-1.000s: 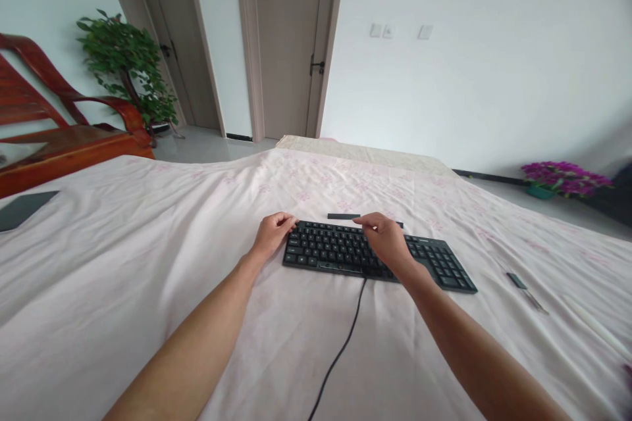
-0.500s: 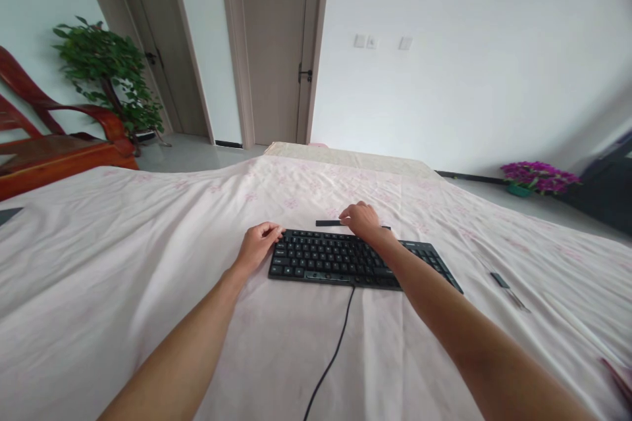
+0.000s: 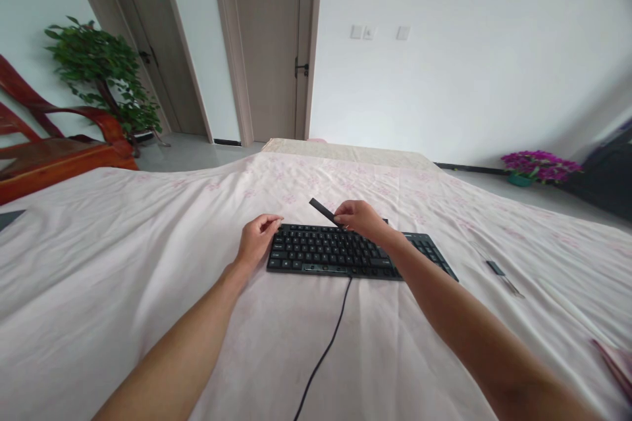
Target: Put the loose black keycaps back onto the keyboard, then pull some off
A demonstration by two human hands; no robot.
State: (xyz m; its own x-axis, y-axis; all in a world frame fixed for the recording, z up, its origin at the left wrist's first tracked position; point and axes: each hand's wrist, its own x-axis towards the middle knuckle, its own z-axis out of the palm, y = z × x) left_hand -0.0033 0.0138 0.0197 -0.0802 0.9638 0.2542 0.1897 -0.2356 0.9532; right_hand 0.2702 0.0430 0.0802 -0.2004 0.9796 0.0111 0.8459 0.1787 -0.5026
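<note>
A black keyboard (image 3: 340, 252) lies on a pale pink cloth (image 3: 148, 256), its cable (image 3: 326, 348) running toward me. My left hand (image 3: 257, 237) rests curled against the keyboard's left end. Above the far edge of the keys, my right hand (image 3: 360, 218) pinches a thin black strip (image 3: 323, 209), which is lifted off the cloth and tilted up to the left.
A small dark tool (image 3: 501, 274) lies on the cloth to the right of the keyboard. A wooden chair (image 3: 59, 148) and a green plant (image 3: 103, 72) stand at the left, purple flowers (image 3: 538, 164) at the right. Closed doors (image 3: 269, 46) are behind.
My right hand reached past the keys to the black strip lying behind the keyboard, took hold of it and raised it. My left hand stayed at the keyboard's left end.
</note>
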